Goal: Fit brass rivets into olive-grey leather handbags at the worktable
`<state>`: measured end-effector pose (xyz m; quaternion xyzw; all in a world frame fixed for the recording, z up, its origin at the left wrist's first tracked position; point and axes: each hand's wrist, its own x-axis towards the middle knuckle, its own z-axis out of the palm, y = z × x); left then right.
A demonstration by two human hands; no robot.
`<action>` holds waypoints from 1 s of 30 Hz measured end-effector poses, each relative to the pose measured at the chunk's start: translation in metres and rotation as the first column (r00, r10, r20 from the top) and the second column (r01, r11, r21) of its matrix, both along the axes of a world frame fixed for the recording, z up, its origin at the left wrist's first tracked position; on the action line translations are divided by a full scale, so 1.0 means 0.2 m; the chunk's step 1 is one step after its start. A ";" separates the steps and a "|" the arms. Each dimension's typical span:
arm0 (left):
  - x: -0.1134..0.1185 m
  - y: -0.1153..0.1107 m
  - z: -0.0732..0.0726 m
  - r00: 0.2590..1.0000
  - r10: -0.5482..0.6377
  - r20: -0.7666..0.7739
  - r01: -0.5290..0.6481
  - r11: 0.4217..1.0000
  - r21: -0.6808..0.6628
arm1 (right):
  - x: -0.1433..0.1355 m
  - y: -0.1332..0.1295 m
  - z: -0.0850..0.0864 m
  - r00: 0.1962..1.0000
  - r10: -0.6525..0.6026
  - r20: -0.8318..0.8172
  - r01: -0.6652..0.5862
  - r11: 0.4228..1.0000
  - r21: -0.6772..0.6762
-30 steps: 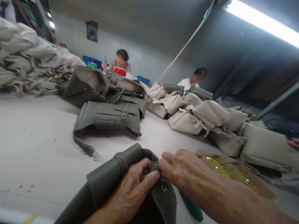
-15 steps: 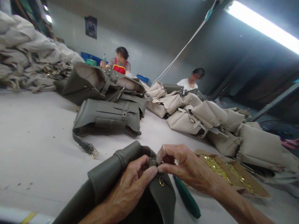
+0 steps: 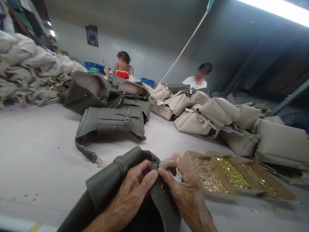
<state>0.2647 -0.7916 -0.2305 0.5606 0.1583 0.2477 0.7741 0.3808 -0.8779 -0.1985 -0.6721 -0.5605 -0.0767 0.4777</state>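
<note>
Both hands pinching at a dark bag's small tab

The left hand (image 3: 130,190) is gripping a dark grey-green bag (image 3: 103,182) by its small tab (image 3: 154,165), and the fingertips of the right hand (image 3: 187,182) are meeting it there, just above a gold ring (image 3: 163,187). Three cardboard trays (image 3: 228,192) of gold-coloured metal pieces (image 3: 231,172) are lying to the right on the worktop (image 3: 48,141). Beyond the hands, more dark bags (image 3: 112,124) are lying beside a heap of beige bags (image 3: 217,111). Two people (image 3: 124,71) are sitting or standing behind the bags, one wearing a red apron (image 3: 122,74).

Dim room; glaring tube light (image 3: 277,11) upper right; right side shadowy; background soft.
</note>
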 end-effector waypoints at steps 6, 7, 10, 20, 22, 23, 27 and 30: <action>0.02 0.01 0.00 1.000 -0.018 0.003 0.018 0.999 -0.032 | -0.01 0.03 -0.04 0.997 -0.070 0.010 0.069 0.993 0.094; 0.02 0.02 0.00 1.000 -0.016 -0.006 0.015 0.999 -0.028 | -0.01 0.02 -0.05 0.997 -0.077 0.017 0.075 0.992 0.100; 0.02 0.02 0.00 1.000 -0.031 -0.001 0.031 0.999 -0.014 | 0.00 0.00 -0.05 0.998 -0.011 0.055 0.008 0.998 0.059; 0.00 0.01 -0.02 0.998 0.062 -0.029 -0.059 0.994 0.092 | 0.06 -0.03 0.05 0.991 0.131 -0.021 -0.133 0.978 -0.161; 0.00 0.01 -0.01 0.997 0.073 -0.027 -0.071 0.994 0.082 | 0.07 -0.03 0.04 0.987 0.158 -0.001 -0.157 0.977 -0.144; 0.00 0.01 0.00 0.996 0.083 -0.037 -0.080 0.994 0.068 | 0.07 -0.03 0.04 0.984 0.178 0.007 -0.175 0.975 -0.139; 0.00 0.01 0.00 0.986 0.143 -0.089 -0.146 0.989 -0.018 | 0.10 -0.02 0.05 0.973 0.231 0.006 -0.227 0.959 -0.171; 0.00 0.01 0.00 0.989 0.133 -0.068 -0.135 0.990 -0.030 | 0.09 -0.02 0.05 0.981 0.193 0.019 -0.186 0.964 -0.188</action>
